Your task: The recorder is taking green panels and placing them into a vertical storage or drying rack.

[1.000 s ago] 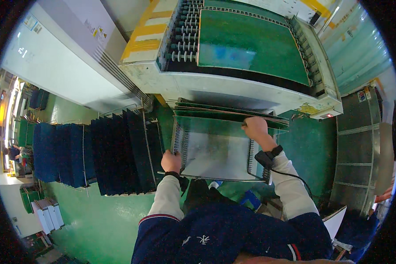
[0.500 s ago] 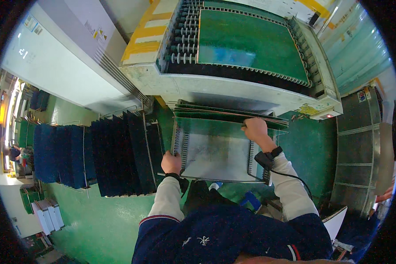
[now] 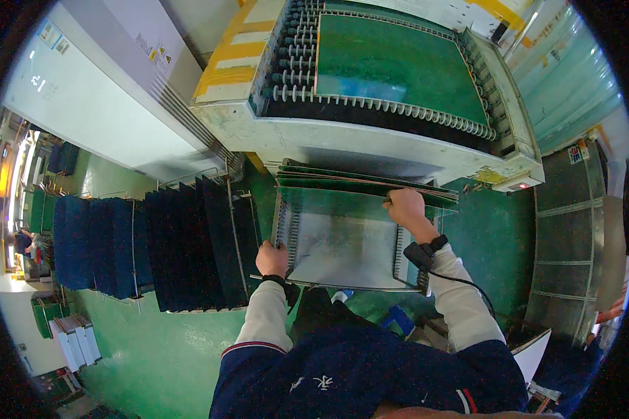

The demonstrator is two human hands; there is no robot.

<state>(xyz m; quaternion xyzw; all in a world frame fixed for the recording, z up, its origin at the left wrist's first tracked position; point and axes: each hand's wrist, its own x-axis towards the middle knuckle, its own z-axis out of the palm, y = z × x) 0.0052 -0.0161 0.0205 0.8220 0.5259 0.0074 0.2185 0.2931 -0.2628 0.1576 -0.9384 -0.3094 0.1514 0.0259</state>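
Note:
My right hand [image 3: 405, 207] is closed on the upper edge of a thin green panel [image 3: 335, 198] near its right end. The panel stands in a wire rack [image 3: 356, 285] with coil-lined sides, in front of several similar panels [image 3: 349, 172] at the rack's far end. My left hand [image 3: 272, 259] is closed at the rack's left side, near its front corner, and seems to grip the frame; its fingertips are partly hidden. Behind the rack, a large green panel [image 3: 398, 63] lies flat on the rollers of a conveyor machine [image 3: 370, 136].
Racks full of dark upright panels [image 3: 192, 244] stand close on my left. Beyond them rises a white cabinet [image 3: 98, 105]. A grey metal panel with crossbars [image 3: 566, 237] leans at the right. A blue object [image 3: 398, 319] lies on the green floor [image 3: 147, 363] by my feet.
The large green panel on the conveyor has slid slightly away from me, baring more of the near rollers. Both my hands and the rack look unmoved.

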